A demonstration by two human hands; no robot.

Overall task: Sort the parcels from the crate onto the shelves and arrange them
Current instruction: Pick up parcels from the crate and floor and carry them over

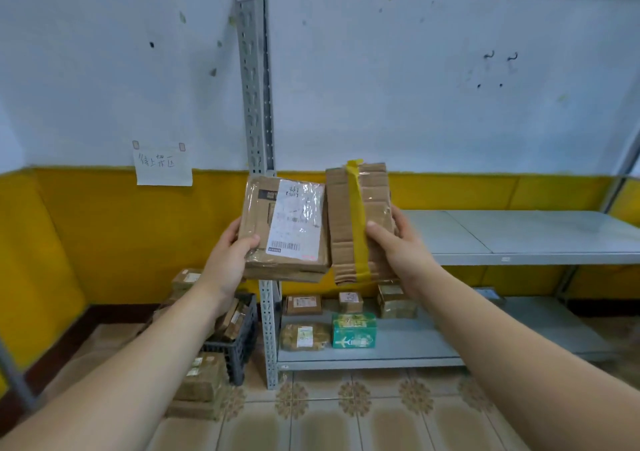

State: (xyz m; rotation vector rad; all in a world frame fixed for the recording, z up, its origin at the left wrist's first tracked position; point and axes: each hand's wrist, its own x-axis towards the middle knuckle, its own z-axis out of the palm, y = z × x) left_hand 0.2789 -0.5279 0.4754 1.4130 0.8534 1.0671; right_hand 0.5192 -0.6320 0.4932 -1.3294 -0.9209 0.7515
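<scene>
Gripping labelled parcel (287,228) and yellow-taped parcel (346,222).

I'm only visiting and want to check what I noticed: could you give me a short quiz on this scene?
1. True or false: the left hand holds the white-labelled parcel.
2. The taped parcel in the right hand has tape coloured: A red, B yellow, C blue?
3. Fill in: the green box sits on the ___ shelf.
Key: 1 true; 2 B; 3 lowest.
</scene>
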